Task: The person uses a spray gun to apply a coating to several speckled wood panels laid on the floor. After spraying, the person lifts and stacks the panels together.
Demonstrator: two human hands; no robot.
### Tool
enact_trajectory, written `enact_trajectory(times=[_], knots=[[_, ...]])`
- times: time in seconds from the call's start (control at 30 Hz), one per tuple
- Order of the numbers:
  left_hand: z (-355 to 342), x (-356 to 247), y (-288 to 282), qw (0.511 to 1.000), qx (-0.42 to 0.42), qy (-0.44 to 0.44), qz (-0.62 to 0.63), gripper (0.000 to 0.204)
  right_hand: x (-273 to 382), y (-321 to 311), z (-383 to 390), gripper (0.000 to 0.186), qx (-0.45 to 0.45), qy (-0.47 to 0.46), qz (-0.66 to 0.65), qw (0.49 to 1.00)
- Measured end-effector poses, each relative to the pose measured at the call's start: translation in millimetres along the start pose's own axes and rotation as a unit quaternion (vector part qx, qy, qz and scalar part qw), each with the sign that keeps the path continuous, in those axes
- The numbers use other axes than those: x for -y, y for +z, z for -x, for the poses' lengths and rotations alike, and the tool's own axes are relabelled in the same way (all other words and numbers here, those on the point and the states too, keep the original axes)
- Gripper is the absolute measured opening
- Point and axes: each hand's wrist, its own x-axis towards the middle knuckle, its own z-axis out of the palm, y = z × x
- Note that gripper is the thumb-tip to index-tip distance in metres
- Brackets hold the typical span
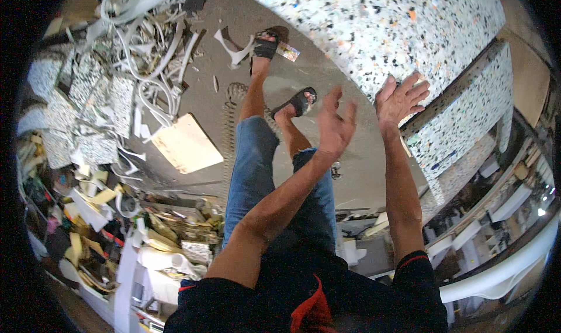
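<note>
A large white foam slab, speckled black with bits of other colours, fills the upper right. My right hand lies at its near corner, fingers spread and stretched over the speckled surface, gripping nothing. In the air to the left of that corner is my left hand, somewhat blurred, with its fingers apart and nothing in them. It does not touch the slab. Another speckled foam piece stands just below and to the right of the slab, with a dark gap between the two.
Foam offcuts and white curled strips are heaped on the left. A pale yellow flat board lies on the grey floor near a coiled hose. Shelves with foam pieces line the lower right.
</note>
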Motion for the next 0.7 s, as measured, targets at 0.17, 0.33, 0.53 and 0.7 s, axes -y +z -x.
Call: enact_trajectory(times=[0.17, 0.33, 0.53, 0.7], knots=[[-46.3, 6.2, -7.9, 0.959, -0.079, -0.079, 0.261, 0.054, -8.0, 13.8, 23.5, 0.072, 0.004, -0.135, 0.044, 0.99], [-103.4, -11.0, 9.6, 0.976, -0.173, -0.043, 0.122, 0.043, 5.7, -12.5, 15.6, 0.071, 0.066, -0.176, 0.034, 0.982], [-108.6, -9.7, -5.0, 0.988, -0.103, -0.112, -0.001, 0.037, 115.7, -31.9, -56.3, 0.067, 0.041, -0.389, -0.064, 0.918], [-161.1, -37.2, -38.6, 0.968, -0.205, -0.041, 0.142, 0.08, 145.3, -1.2, -62.3, 0.077, 0.048, -0.383, 0.07, 0.92]])
